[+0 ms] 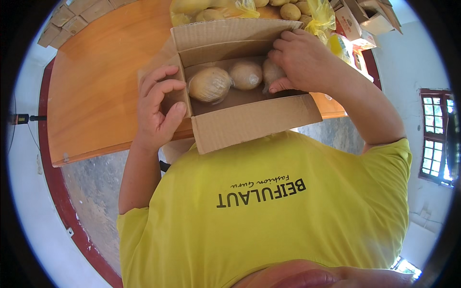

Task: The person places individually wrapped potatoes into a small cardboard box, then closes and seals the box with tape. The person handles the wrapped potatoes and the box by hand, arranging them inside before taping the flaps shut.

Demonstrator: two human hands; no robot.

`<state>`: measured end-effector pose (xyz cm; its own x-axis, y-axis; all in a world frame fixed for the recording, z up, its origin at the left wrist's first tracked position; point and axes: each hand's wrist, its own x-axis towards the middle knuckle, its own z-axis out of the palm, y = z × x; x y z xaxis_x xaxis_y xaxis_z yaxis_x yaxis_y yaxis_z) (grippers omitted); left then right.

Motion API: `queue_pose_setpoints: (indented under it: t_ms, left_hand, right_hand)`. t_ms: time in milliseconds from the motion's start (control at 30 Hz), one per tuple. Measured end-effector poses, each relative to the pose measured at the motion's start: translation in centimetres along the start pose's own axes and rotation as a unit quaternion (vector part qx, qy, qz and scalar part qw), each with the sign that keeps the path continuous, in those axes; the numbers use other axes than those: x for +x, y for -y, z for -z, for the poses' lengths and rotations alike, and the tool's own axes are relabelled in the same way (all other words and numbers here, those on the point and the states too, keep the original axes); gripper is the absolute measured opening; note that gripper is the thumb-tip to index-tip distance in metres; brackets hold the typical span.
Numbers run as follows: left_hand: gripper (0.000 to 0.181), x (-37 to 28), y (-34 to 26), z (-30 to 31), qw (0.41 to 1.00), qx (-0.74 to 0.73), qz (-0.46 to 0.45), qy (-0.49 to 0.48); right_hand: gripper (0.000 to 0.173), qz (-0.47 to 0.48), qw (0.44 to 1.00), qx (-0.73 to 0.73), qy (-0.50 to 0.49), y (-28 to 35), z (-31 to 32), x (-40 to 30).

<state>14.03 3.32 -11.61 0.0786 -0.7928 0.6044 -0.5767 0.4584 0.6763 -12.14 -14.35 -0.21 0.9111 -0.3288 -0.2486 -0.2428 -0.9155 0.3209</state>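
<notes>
An open cardboard box [257, 124] lies before me with its long flaps spread. Inside, three potato-like items in clear plastic wrap sit in a row: a left one [210, 85], a middle one [246, 75] and a right one [272, 73]. My right hand [302, 61] reaches over the box's right end, its thumb and bent fingers around the right wrapped item, which it partly covers. At the left end, my left hand [160, 104] rests against the box's end wall and flap, fingers apart and bent, with none of the wrapped items in it.
The box is on an orange wooden table [97, 97]. Behind it are yellow plastic bags [320, 18] and loose round produce [290, 12]. Stacked cardboard boxes [68, 19] stand at the far left. More cartons [354, 25] are at the far right.
</notes>
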Motion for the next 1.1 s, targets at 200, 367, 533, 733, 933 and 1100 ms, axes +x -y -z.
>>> queue_pose_setpoints:
  t_ms: [200, 367, 533, 733, 933, 1100]
  left_hand:
    - [0.029, 0.0, 0.0, -0.1, 1.0, -0.004, 0.003, 0.0]
    - [0.029, 0.0, -0.1, 0.0, 1.0, -0.005, 0.01, -0.001]
    - [0.028, -0.1, 0.0, -0.1, 1.0, -0.022, 0.017, -0.005]
    - [0.028, 0.0, 0.1, 0.0, 1.0, 0.001, 0.002, -0.004]
    - [0.027, -0.2, -0.1, 0.0, 1.0, -0.014, 0.015, -0.006]
    - [0.027, -0.1, 0.2, 0.1, 1.0, -0.018, 0.006, 0.0]
  right_hand:
    - [0.069, -0.002, 1.0, 0.011, 0.009, 0.0, 0.2, -0.3]
    - [0.071, 0.037, 0.997, 0.044, -0.058, -1.1, -0.1, -1.2]
    - [0.059, -0.052, 0.998, 0.027, 0.002, 1.3, 0.6, -0.1]
    - [0.063, -0.058, 0.987, 0.001, 0.149, 2.3, 1.4, 1.5]
    - [0.05, -0.056, 0.984, 0.166, -0.015, -1.6, 3.3, -1.4]
    - [0.062, -0.025, 0.981, 0.19, -0.009, -3.3, 3.1, -2.7]
